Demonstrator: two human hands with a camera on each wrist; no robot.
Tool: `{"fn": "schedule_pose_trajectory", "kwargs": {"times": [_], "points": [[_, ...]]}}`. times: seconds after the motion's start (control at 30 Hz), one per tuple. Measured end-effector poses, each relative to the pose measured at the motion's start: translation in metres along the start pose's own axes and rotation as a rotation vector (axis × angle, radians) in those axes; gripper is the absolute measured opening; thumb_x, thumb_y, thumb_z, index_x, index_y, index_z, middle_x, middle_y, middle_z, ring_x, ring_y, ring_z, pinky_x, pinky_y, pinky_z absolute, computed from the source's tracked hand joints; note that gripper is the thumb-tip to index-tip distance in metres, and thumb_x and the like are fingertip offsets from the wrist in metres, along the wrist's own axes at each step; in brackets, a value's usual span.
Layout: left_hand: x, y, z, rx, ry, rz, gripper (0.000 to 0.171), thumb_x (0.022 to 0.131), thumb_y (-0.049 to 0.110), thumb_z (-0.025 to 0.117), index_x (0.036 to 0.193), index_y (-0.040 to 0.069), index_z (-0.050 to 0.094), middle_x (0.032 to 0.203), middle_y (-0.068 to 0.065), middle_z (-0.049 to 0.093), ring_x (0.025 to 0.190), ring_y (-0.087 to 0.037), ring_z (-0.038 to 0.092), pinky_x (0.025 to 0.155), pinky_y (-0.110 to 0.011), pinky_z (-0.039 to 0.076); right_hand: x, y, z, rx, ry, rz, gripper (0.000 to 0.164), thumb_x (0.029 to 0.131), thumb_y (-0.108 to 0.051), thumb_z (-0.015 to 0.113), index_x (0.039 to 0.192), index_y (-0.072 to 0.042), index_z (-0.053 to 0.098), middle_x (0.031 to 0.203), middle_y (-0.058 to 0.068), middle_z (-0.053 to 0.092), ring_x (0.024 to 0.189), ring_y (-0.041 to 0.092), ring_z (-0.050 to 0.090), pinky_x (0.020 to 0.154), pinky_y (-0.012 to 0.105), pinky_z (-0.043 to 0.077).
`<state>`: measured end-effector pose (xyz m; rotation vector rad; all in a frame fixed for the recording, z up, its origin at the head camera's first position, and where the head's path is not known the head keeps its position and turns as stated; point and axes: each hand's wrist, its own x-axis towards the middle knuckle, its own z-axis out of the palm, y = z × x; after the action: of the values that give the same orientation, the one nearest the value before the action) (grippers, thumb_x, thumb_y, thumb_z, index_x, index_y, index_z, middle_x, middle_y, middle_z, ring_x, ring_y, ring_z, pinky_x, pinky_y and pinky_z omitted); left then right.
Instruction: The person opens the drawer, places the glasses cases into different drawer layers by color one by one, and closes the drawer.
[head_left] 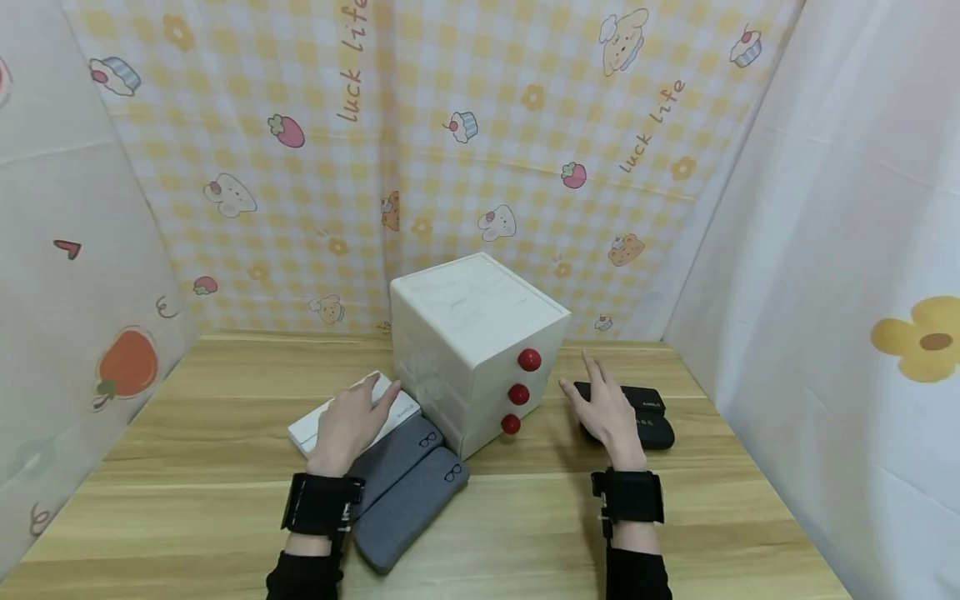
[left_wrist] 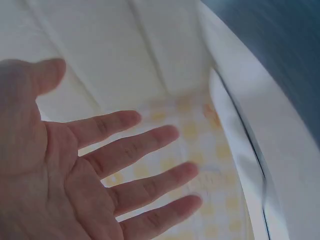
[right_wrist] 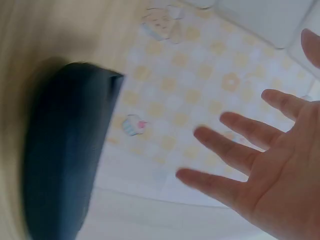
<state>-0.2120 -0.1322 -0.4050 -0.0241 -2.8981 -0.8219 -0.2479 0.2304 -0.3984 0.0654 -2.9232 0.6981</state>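
My left hand [head_left: 350,422] hovers over a white glasses case [head_left: 310,427], its fingers spread and relaxed; the left wrist view shows the bare palm [left_wrist: 65,185] holding nothing. Two grey glasses cases [head_left: 411,508] with spectacle prints lie side by side next to the white one. At the right, my right hand [head_left: 606,414] is spread above two black glasses cases [head_left: 651,427], partly covering them. The right wrist view has the right palm [right_wrist: 290,175] with nothing in it and one dark case [right_wrist: 70,150] close by, blurred.
Between the hands stands a white drawer box [head_left: 480,333] with three red round knobs [head_left: 529,360] on its front. The wooden table [head_left: 540,542] meets a yellow checked curtain [head_left: 315,208] at the back. White curtains [head_left: 847,208] hang at both sides.
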Motion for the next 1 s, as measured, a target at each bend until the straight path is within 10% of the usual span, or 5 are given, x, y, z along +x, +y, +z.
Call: {"fn": "schedule_pose_trajectory", "kwargs": {"times": [0.43,1.0], "points": [[0.009,0.066,-0.023,-0.33,-0.127,0.155,0.052,0.102,0.045,0.034,0.093,0.007,0.068,0.086,-0.009,0.068,0.074,-0.017,0.06,0.066,-0.028,0.043,-0.015,-0.052,-0.005,0.219,0.199,-0.195,0.051,0.097,-0.047,0.047,0.131,-0.01,0.052,0.126,0.011,0.062,0.115,0.03,0.059,0.09,0.051,0.047],[0.024,0.106,-0.039,-0.349,-0.251,0.058,0.062,0.095,0.054,0.041,0.076,0.003,0.071,0.071,-0.008,0.071,0.069,-0.025,0.068,0.059,-0.026,0.046,-0.011,-0.075,0.013,0.211,0.38,-0.301,0.039,0.092,-0.04,0.059,0.113,-0.006,0.062,0.103,0.012,0.068,0.092,0.026,0.066,0.071,0.043,0.052]]}}
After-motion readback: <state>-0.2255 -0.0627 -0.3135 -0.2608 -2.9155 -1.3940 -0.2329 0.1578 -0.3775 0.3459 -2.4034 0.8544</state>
